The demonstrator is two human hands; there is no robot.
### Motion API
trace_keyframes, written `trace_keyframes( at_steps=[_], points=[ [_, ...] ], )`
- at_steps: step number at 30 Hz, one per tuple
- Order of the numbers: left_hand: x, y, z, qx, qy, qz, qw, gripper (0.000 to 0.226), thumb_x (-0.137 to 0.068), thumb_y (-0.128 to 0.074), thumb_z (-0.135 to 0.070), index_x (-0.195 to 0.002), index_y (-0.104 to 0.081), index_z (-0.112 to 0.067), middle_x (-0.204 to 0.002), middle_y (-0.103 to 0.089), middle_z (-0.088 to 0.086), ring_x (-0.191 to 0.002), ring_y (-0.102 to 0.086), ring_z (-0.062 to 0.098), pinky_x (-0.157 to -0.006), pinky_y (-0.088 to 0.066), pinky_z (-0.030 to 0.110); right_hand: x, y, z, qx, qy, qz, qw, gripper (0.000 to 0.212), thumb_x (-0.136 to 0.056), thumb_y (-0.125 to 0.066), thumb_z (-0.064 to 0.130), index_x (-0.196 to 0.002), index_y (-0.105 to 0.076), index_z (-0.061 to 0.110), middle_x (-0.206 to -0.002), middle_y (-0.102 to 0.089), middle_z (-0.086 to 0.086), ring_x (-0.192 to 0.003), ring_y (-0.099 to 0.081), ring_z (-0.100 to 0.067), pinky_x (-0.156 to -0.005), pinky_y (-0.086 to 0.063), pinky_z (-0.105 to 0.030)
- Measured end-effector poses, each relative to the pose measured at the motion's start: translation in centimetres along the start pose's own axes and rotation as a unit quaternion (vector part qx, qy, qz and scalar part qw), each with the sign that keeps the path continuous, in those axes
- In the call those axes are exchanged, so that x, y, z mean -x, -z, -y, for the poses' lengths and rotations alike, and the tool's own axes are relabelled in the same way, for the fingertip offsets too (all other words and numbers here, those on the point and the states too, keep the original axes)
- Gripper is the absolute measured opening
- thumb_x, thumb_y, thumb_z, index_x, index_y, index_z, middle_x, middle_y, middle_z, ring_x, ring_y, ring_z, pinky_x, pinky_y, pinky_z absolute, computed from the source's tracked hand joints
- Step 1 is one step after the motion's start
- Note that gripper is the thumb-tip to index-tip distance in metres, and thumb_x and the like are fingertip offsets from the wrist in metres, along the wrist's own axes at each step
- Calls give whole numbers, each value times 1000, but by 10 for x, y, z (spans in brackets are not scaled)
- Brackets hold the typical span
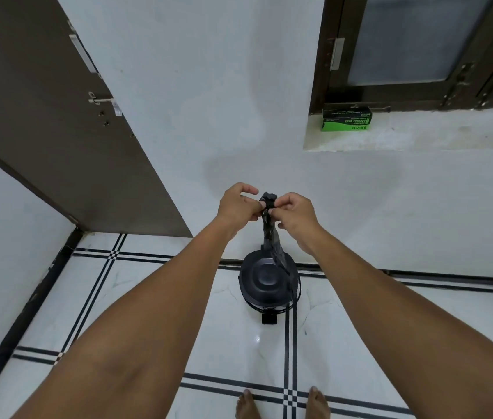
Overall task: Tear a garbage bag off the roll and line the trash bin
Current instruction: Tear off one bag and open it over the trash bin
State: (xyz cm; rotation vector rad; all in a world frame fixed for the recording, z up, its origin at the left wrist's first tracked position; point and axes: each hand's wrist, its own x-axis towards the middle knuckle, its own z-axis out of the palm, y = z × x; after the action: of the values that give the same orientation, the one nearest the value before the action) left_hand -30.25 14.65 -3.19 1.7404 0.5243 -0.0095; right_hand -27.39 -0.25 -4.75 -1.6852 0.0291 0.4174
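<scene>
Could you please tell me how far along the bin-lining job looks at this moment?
Done, apparently: a black garbage bag is out of the green box on the window ledge. In hand: the left hand and right hand pinch its bunched top, the rest hanging over the trash bin. Left: opening the bag, lifting the bin's closed lid and fitting the liner.

The scene is seen from a single wide-angle camera worn on the head, aimed forward and steeply down. Both forearms are taken in from close above, with the floor (136, 303) and bare feet (248, 405) far below. The wall (209, 101) ahead is bent by the lens.
</scene>
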Motion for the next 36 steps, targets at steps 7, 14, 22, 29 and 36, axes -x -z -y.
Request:
trace_keyframes(
  at_steps=[7, 14, 22, 29, 36],
  points=[
    [-3, 4, 3, 21, 13, 15, 1000, 24, -95, -66, 4, -116, -59, -5, -91, -70, 17, -76, -75, 25, -80, -65, 40, -3, 2, 3, -56, -48, 18, 997, 29, -86, -75, 6, -114, -70, 14, -91, -74, -2, -76, -69, -12, -68, -53, -23],
    [-8, 9, 7, 7, 30, -8, 999, 19, -98, -54, 7, -112, -58, -6, -95, -67, 19, -76, -72, 26, -82, -65, 43, -9, 7, 4, -163, -125, -8, 979, 14, -94, -71, 17, -108, -70, 13, -90, -66, -1, -68, -54, -11, -69, -54, -26],
    [-5, 24, 18, -284, 112, 11, 952, 34, -89, -65, -11, -120, -54, -16, -111, -63, 12, -80, -67, 27, -76, -62, 37, -13, 13, 4, -236, -124, -68, 961, 14, -98, -63, 3, -110, -58, 8, -107, -72, -15, -90, -75, -26, -81, -63, -38],
    [-6, 5, 13, -131, 33, 101, 986, 28, -93, -65, -11, -121, -71, -16, -112, -74, 12, -104, -72, 29, -93, -60, 43, -9, 1, 8, -126, -69, -41, 989, 22, -92, -69, 1, -111, -61, 10, -106, -70, -12, -91, -74, -23, -77, -63, -31],
    [-11, 13, 25, -190, 26, -67, 979, 17, -92, -60, -9, -88, -76, -14, -90, -72, 5, -83, -72, 27, -78, -64, 38, -13, 12, 8, -137, -69, -124, 980, 21, -94, -72, 20, -109, -57, 12, -99, -68, -12, -69, -65, -16, -77, -64, -34]
  ],
)
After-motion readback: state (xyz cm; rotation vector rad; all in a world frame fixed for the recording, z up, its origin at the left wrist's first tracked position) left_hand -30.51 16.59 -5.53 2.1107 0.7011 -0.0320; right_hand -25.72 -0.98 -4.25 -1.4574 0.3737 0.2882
